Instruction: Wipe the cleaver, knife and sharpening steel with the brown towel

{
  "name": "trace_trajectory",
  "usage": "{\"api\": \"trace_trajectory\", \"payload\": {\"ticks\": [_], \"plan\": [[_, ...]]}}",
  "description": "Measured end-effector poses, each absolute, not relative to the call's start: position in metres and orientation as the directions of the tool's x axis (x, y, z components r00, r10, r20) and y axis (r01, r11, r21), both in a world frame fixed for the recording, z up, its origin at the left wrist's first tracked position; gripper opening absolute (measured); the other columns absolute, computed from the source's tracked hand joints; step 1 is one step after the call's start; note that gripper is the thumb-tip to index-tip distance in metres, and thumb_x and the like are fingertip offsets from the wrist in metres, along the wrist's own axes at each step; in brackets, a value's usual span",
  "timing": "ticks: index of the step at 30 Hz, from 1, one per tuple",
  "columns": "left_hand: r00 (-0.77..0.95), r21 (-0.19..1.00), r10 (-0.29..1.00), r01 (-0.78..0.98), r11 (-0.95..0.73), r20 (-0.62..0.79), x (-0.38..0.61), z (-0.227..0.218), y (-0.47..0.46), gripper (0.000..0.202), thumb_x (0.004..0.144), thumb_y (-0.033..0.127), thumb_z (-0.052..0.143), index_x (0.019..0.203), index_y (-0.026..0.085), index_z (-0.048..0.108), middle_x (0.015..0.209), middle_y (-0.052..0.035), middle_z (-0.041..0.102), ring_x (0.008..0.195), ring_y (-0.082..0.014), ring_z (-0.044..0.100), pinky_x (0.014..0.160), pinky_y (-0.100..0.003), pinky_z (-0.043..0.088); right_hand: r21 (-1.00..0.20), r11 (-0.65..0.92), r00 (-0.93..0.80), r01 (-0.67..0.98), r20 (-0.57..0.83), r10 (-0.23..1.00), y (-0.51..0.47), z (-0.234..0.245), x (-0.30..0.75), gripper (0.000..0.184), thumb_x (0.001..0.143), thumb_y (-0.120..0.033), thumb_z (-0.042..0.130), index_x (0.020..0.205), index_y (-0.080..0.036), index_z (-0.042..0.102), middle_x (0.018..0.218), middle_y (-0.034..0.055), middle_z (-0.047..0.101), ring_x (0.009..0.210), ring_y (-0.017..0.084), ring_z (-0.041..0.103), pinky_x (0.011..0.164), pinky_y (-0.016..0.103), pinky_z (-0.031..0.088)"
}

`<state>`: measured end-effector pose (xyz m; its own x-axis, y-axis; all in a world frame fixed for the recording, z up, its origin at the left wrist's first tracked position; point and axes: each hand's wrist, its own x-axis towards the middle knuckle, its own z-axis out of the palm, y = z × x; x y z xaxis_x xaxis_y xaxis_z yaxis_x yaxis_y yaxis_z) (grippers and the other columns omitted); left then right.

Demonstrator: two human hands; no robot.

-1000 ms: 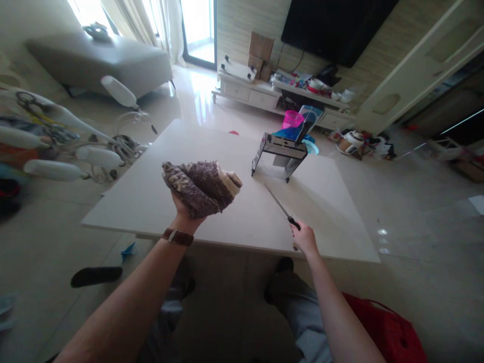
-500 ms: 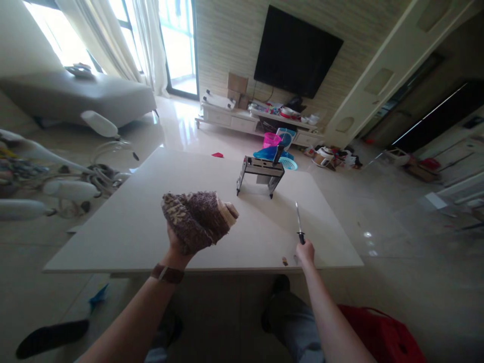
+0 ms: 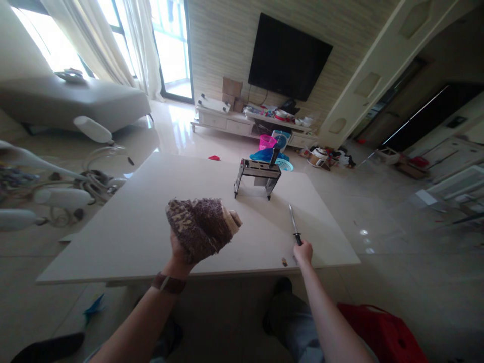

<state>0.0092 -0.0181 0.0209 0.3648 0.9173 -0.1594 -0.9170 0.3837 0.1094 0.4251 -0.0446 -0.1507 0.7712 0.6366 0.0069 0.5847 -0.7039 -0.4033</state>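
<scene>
My left hand (image 3: pixel 180 254) is closed around a bunched brown cloth (image 3: pixel 202 227), fuzzy like a towel, with a pale pattern and cream layered edges. The cloth is held up above the white table (image 3: pixel 132 212). Over the table's right front part, my right hand (image 3: pixel 303 252) grips the black handle of a sharpening steel (image 3: pixel 293 221), its thin, pointed metal rod aimed away from me. Farther back stands a metal-and-black knife stand (image 3: pixel 258 174) with one black handle sticking up from its right end. A small brown scrap (image 3: pixel 284 262) lies near the front edge, left of my right hand.
A small red piece (image 3: pixel 214 158) lies by the table's far edge. Beyond are a pink basket (image 3: pixel 267 142), a light-blue basket (image 3: pixel 284 165) and a low TV cabinet (image 3: pixel 227 122). White lamp-like parts (image 3: pixel 62 197) are at left; a red bag (image 3: pixel 381 333) is at lower right.
The view has shifted slightly, so the room sits lower in the picture. Both hands keep their holds on the cloth and the sharpening steel; the steel's tip leans a little more left.
</scene>
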Motion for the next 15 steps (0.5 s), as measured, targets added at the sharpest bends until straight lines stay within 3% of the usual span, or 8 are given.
{"api": "trace_trajectory", "payload": {"ticks": [4,8,13,15], "plan": [[0.453,0.093,0.885,-0.882,0.463,-0.106,0.009,0.021,-0.021,0.089,0.081,0.078,0.048,0.153,0.025,0.050,0.134,-0.0119,0.069,0.135,-0.0488,0.051,0.112,-0.069,0.040,-0.416,-0.701,0.770,0.579,-0.001,0.637,-0.047,-0.148,0.424,0.023,0.080,-0.020,0.062,0.096,-0.014,0.078,0.100,0.0196,0.076,0.093,0.030,0.072,0.071,0.030,0.048],[0.520,0.049,0.845,-0.847,0.529,-0.126,0.006,0.026,-0.025,0.085,0.082,0.071,0.051,0.155,0.027,0.047,0.132,-0.0119,0.069,0.135,-0.0466,0.052,0.113,-0.068,0.042,-0.456,-0.710,0.788,0.536,-0.030,0.615,-0.053,-0.140,0.418,0.023,0.077,-0.022,0.064,0.095,-0.017,0.076,0.099,0.0171,0.076,0.095,0.030,0.071,0.075,0.033,0.049],[0.574,0.030,0.812,-0.814,0.579,-0.107,0.006,0.035,-0.030,0.082,0.086,0.060,0.055,0.159,0.026,0.039,0.142,-0.0146,0.063,0.136,-0.0445,0.053,0.111,-0.068,0.043,-0.549,-0.681,0.822,0.485,0.019,0.570,-0.044,-0.113,0.403,0.038,0.077,-0.031,0.063,0.111,-0.014,0.068,0.128,0.0263,0.064,0.119,0.039,0.059,0.089,0.047,0.049],[0.598,0.046,0.797,-0.797,0.602,-0.086,0.008,0.041,-0.031,0.083,0.086,0.061,0.055,0.159,0.024,0.039,0.144,-0.0161,0.061,0.138,-0.0436,0.051,0.113,-0.066,0.041,-0.626,-0.591,0.772,0.509,0.028,0.636,-0.035,-0.094,0.393,0.037,0.080,-0.037,0.059,0.109,-0.015,0.067,0.124,0.0236,0.066,0.117,0.035,0.060,0.091,0.045,0.049]]}}
